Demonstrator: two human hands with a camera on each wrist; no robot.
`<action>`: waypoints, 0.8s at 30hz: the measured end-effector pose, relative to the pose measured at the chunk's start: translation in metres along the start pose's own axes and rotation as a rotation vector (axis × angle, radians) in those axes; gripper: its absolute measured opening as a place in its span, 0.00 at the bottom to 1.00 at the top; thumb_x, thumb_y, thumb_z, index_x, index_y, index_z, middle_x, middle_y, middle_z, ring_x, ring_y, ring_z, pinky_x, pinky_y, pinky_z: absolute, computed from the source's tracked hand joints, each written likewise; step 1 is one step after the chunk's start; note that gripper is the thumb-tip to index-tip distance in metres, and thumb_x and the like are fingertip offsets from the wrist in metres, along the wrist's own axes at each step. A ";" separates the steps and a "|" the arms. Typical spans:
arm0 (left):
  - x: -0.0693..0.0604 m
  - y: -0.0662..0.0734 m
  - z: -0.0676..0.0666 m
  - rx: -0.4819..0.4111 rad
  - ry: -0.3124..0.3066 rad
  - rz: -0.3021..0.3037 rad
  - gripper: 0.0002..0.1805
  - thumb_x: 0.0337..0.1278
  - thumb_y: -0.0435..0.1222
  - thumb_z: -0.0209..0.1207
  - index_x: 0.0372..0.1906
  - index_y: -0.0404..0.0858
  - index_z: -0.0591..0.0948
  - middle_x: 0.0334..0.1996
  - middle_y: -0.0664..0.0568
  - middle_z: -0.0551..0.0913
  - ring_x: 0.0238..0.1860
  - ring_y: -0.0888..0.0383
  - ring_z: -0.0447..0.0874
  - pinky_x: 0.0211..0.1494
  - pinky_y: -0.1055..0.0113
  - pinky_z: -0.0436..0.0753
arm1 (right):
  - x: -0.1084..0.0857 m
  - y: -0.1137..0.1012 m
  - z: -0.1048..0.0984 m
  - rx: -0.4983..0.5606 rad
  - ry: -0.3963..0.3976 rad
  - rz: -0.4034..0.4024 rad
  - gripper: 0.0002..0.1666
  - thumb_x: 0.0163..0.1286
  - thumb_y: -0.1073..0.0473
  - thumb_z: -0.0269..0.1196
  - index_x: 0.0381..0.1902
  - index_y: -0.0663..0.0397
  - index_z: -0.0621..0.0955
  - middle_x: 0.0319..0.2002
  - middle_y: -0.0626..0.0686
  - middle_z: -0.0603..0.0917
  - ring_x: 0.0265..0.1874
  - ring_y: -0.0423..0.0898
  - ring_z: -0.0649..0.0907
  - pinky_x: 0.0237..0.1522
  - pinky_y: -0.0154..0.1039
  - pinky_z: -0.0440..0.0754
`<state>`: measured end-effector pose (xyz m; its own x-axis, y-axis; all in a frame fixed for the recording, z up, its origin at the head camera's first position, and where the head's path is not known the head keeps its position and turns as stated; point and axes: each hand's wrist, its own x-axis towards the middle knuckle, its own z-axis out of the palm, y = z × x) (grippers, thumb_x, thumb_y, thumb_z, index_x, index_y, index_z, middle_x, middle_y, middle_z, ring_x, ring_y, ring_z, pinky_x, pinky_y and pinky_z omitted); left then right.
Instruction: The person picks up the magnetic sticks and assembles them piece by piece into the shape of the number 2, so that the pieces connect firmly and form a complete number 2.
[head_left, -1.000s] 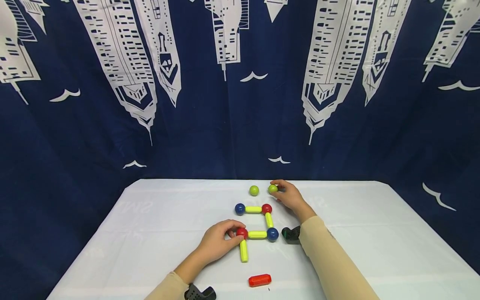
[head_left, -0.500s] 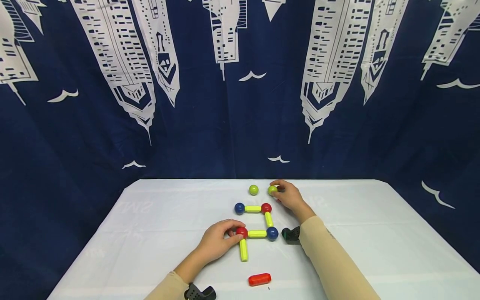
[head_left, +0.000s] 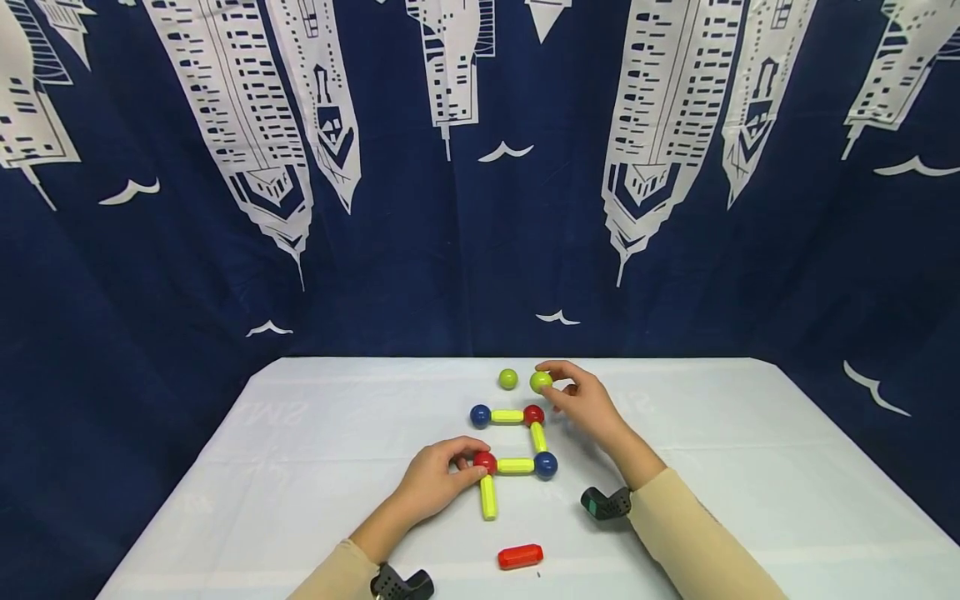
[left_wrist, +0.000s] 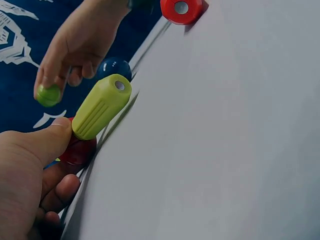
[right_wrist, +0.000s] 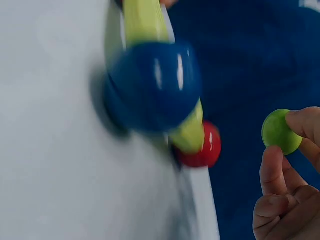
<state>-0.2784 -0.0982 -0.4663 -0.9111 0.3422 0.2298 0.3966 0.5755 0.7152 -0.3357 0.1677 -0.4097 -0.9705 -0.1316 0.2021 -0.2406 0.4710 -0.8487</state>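
Between thumb and fingers my right hand (head_left: 581, 400) pinches a green ball (head_left: 541, 382); the right wrist view shows the same green ball (right_wrist: 281, 132) held at the fingertips. My left hand (head_left: 438, 479) grips a red ball (head_left: 486, 463) at the near left corner of a joined chain. From that ball one yellow rod (head_left: 488, 498) points toward me, and another yellow rod (head_left: 515, 467) runs right to a blue ball (head_left: 546, 465). Beyond it the chain goes on through a second red ball (head_left: 534, 416) to a second blue ball (head_left: 481, 416).
Another green ball (head_left: 508, 379) lies near the table's far edge, left of my right hand. A loose red rod (head_left: 520, 557) lies in front, nearer to me. Behind the white table (head_left: 300, 500) hangs a dark blue patterned cloth (head_left: 465, 250).
My right hand has lifted the green ball and shifted slightly left and nearer, its forearm coming back to the right. The left hand still holds the red ball in place.
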 end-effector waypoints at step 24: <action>-0.001 -0.001 -0.001 -0.027 0.008 -0.009 0.13 0.58 0.44 0.68 0.48 0.52 0.84 0.34 0.64 0.84 0.31 0.69 0.74 0.35 0.73 0.72 | -0.111 -0.019 0.040 0.098 -0.347 -0.169 0.19 0.67 0.56 0.67 0.56 0.46 0.80 0.49 0.52 0.83 0.21 0.35 0.74 0.24 0.29 0.74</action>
<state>-0.2781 -0.0993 -0.4668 -0.9156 0.3308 0.2285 0.3851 0.5582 0.7349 -0.2232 0.1389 -0.4356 -0.8502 -0.4946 0.1802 -0.3775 0.3343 -0.8635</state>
